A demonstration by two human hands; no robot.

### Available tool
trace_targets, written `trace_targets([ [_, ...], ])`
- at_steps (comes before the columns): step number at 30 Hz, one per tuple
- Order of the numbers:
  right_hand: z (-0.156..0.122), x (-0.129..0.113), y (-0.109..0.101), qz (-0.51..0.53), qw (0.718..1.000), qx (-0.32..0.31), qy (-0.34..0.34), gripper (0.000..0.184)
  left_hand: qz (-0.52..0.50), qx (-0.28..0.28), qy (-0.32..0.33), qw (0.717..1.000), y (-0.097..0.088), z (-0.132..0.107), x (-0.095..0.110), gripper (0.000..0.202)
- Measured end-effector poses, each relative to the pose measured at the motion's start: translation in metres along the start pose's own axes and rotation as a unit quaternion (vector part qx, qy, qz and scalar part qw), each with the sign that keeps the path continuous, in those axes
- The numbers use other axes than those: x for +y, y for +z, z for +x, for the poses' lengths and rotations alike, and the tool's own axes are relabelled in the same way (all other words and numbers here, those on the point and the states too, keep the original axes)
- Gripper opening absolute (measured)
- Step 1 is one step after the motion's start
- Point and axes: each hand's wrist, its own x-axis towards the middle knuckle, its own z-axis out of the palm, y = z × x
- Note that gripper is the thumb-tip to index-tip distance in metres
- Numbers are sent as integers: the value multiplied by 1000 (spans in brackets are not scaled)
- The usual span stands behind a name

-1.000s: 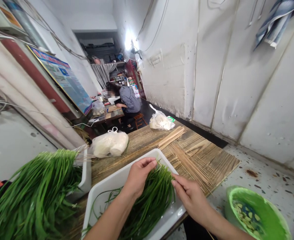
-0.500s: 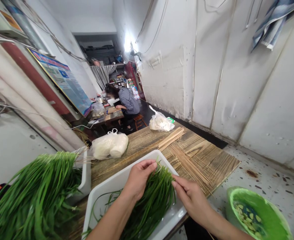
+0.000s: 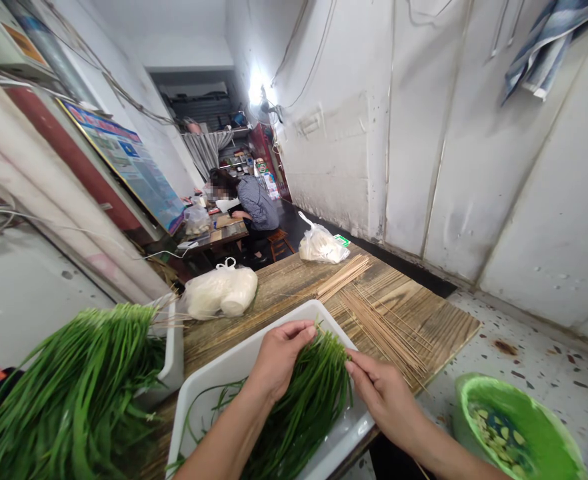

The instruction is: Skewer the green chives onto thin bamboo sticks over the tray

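Observation:
Over a white plastic tub, both my hands are at the pale stem ends of a row of green garlic chives, whose leaves hang down into the tub. My left hand is closed, thumb and finger pinching at the left end of the row. At the right end, my right hand is closed in a pinch. A thin bamboo skewer shows below its wrist and seems to run through this hand; most of it is hidden by the fingers and chives.
Loose bamboo skewers lie on the wooden table. More chives drape over another white tub at left. Plastic bags stand toward the back. A green bucket is on the floor at right. Farther off, a person sits at another table.
Almost nothing differs. Both hands keep their pinch at the stem ends, with only a very slight shift in the view.

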Motion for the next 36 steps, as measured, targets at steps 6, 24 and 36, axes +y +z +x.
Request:
trace_targets([
  [6, -1, -2, 0, 8, 1000, -4, 7, 28, 18, 54, 21, 998, -1, 3, -9, 29],
  [24, 0, 3, -5, 165, 985, -45, 24, 32, 116, -113, 50, 986, -6, -10, 14, 23],
  [36, 2, -13, -14, -53, 996, -57, -33, 27, 52, -100, 28, 993, -12, -10, 17, 24],
])
